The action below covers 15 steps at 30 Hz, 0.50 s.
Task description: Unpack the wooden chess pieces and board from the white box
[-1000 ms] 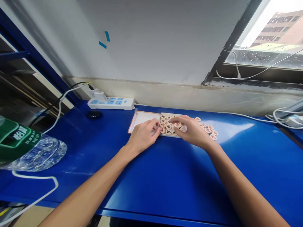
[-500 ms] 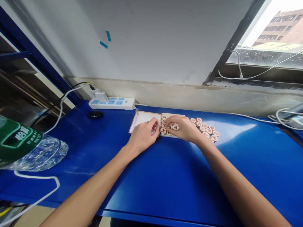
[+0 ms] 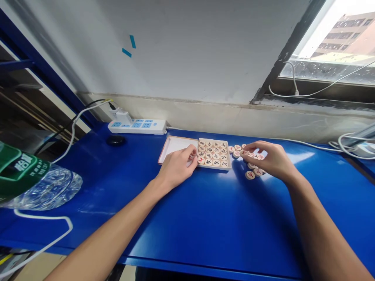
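A shallow box [image 3: 215, 168] on the blue table holds rows of round Chinese chess pieces, most with black characters, and a red one at the near left corner. Its white-lined lid [image 3: 175, 144] lies against the left side. My left hand [image 3: 178, 162] rests over the lid's near right part with fingers curled in beside the box's left wall; what they grip, if anything, is hidden. Right of the box my right hand [image 3: 271, 160] reaches over loose red-lettered pieces [image 3: 250, 175]. Its thumb and fingertips close on one Chinese chess piece [image 3: 244, 153]; the hand covers several others.
A white power strip [image 3: 152, 130] with a plugged-in adapter stands against the wall, and a black mouse-like object [image 3: 115, 140] is before it. A large water bottle [image 3: 38, 181] and a white cable [image 3: 66, 230] occupy the left. Another white cable [image 3: 301, 144] runs along the back right.
My right hand has moved right, from over the box to the loose pieces. The box's rows are now uncovered and look full. My left hand has stayed put.
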Each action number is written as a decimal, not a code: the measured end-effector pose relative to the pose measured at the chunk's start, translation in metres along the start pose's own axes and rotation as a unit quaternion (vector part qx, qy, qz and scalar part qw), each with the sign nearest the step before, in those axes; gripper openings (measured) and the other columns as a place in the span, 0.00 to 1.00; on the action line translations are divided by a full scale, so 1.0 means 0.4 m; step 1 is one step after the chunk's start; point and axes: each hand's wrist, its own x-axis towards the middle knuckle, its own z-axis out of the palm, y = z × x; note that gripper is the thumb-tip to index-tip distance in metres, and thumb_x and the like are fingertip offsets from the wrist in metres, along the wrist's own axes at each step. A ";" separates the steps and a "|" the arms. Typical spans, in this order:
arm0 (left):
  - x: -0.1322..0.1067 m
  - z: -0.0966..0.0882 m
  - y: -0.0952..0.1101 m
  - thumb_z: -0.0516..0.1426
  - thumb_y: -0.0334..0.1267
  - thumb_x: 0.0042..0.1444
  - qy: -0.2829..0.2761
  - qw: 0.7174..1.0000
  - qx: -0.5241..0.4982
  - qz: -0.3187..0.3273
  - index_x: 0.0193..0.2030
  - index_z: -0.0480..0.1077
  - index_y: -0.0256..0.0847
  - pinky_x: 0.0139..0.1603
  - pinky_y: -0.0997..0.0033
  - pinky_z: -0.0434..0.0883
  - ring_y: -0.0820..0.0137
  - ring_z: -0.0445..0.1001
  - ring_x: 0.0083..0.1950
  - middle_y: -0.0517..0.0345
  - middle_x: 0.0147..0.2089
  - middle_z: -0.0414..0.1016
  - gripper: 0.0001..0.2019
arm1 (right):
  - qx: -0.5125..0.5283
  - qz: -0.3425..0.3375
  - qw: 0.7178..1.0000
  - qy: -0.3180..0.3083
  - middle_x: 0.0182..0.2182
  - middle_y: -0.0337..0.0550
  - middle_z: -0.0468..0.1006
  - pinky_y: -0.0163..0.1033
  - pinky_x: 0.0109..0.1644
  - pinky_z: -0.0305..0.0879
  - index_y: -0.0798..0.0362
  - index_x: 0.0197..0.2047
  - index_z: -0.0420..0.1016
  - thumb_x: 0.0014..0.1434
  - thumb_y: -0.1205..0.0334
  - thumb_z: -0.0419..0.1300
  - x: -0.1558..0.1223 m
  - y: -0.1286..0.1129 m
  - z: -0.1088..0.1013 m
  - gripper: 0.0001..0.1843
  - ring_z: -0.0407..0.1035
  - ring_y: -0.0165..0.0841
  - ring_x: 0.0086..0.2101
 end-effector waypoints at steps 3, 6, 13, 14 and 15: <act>-0.001 0.002 0.000 0.55 0.38 0.65 0.000 1.000 -0.001 0.003 0.44 0.68 0.45 0.36 0.72 0.69 0.70 0.79 0.35 0.61 0.43 0.82 0.03 | -0.014 0.018 0.998 -0.063 0.37 0.40 0.84 0.44 0.40 0.70 0.44 0.40 0.83 0.59 0.53 0.67 -0.010 0.022 -0.019 0.07 0.77 0.39 0.37; 0.001 0.003 -0.001 0.56 0.38 0.65 0.001 1.000 -0.005 0.002 0.43 0.68 0.45 0.37 0.72 0.69 0.70 0.79 0.35 0.61 0.43 0.82 0.02 | -0.012 0.003 0.996 -0.092 0.38 0.39 0.83 0.43 0.40 0.71 0.43 0.37 0.83 0.59 0.55 0.67 -0.006 0.015 -0.013 0.05 0.77 0.38 0.38; 0.001 -0.002 0.003 0.55 0.37 0.66 -0.002 1.000 -0.006 -0.001 0.42 0.68 0.44 0.37 0.71 0.70 0.70 0.79 0.36 0.61 0.41 0.81 0.02 | -0.030 -0.026 0.996 -0.083 0.39 0.43 0.82 0.42 0.40 0.71 0.46 0.35 0.83 0.59 0.60 0.65 0.000 0.008 0.005 0.04 0.76 0.37 0.37; 0.000 -0.003 0.003 0.55 0.37 0.65 -0.003 1.000 -0.005 -0.002 0.42 0.68 0.44 0.37 0.71 0.70 0.70 0.79 0.36 0.61 0.41 0.81 0.02 | -0.029 -0.021 0.996 -0.083 0.39 0.43 0.82 0.41 0.37 0.70 0.46 0.36 0.82 0.60 0.59 0.65 0.000 0.008 0.005 0.04 0.76 0.36 0.36; 0.000 -0.003 0.004 0.55 0.37 0.65 -0.004 1.000 -0.005 -0.002 0.42 0.68 0.44 0.37 0.71 0.70 0.70 0.79 0.36 0.61 0.42 0.81 0.02 | -0.027 -0.018 0.996 -0.086 0.39 0.43 0.82 0.41 0.36 0.69 0.46 0.37 0.82 0.61 0.59 0.64 -0.001 0.007 0.005 0.04 0.75 0.36 0.35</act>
